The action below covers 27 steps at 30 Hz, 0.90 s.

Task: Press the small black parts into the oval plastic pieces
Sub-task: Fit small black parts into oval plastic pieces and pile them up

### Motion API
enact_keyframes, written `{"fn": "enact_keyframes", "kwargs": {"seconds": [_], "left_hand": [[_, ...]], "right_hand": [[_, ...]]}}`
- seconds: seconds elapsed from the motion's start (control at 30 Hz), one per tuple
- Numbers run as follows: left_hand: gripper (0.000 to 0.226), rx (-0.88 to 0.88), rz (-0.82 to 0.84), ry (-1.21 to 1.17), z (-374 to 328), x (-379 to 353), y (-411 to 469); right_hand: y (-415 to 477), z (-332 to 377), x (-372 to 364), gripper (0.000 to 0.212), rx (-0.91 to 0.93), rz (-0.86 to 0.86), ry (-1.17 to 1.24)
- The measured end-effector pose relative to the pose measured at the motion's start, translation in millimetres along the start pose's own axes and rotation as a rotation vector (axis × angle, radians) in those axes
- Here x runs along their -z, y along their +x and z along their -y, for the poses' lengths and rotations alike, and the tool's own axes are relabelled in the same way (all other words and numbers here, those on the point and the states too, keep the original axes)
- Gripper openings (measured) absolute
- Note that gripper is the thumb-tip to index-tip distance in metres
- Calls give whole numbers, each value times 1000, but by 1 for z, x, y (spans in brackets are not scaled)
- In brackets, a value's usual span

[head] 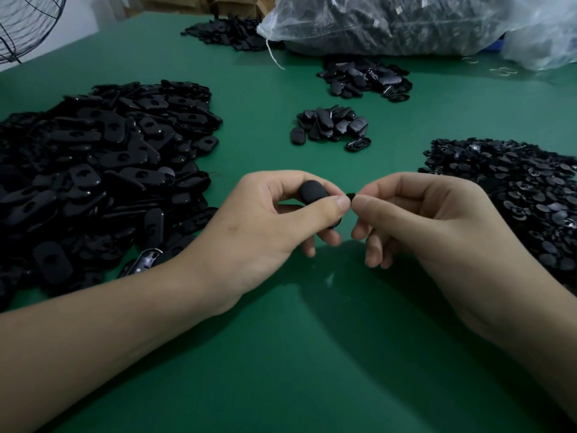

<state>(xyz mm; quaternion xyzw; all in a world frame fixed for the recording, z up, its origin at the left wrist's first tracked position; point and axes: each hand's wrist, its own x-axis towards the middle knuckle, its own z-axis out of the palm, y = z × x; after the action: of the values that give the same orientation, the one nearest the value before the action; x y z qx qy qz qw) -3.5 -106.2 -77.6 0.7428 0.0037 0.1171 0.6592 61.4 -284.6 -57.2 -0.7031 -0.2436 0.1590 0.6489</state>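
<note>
My left hand [274, 214] grips a black oval plastic piece [312, 191] between thumb and fingers, just above the green table [281, 354]. My right hand [415, 220] pinches a small black part [350, 196] between thumb and forefinger, right beside the oval piece and touching my left thumb tip. A large heap of oval pieces [93, 170] lies to the left. A heap of small black parts [515, 198] lies to the right.
A small pile of oval pieces [332, 126] sits beyond my hands, another pile [365, 78] farther back. A clear plastic bag of black parts [406, 23] lies at the back, with one more pile [224, 32] and a wire fan guard [25, 23] at far left.
</note>
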Motion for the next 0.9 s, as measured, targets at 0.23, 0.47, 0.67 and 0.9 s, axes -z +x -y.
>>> {"fn": "enact_keyframes", "kwargs": {"seconds": [0.23,0.47,0.67,0.9], "left_hand": [[27,32,11,83,1,4,0],[29,22,-8,-17,-3,0,0],[31,10,-15,-73,-6,-2,-3],[24,32,-29,-100,-8,-4,-3]], "right_hand": [[1,1,4,11,-4,-15,41],[1,0,4,11,27,-7,11],[1,0,5,7,41,0,11],[1,-1,6,7,132,-10,-81]]}}
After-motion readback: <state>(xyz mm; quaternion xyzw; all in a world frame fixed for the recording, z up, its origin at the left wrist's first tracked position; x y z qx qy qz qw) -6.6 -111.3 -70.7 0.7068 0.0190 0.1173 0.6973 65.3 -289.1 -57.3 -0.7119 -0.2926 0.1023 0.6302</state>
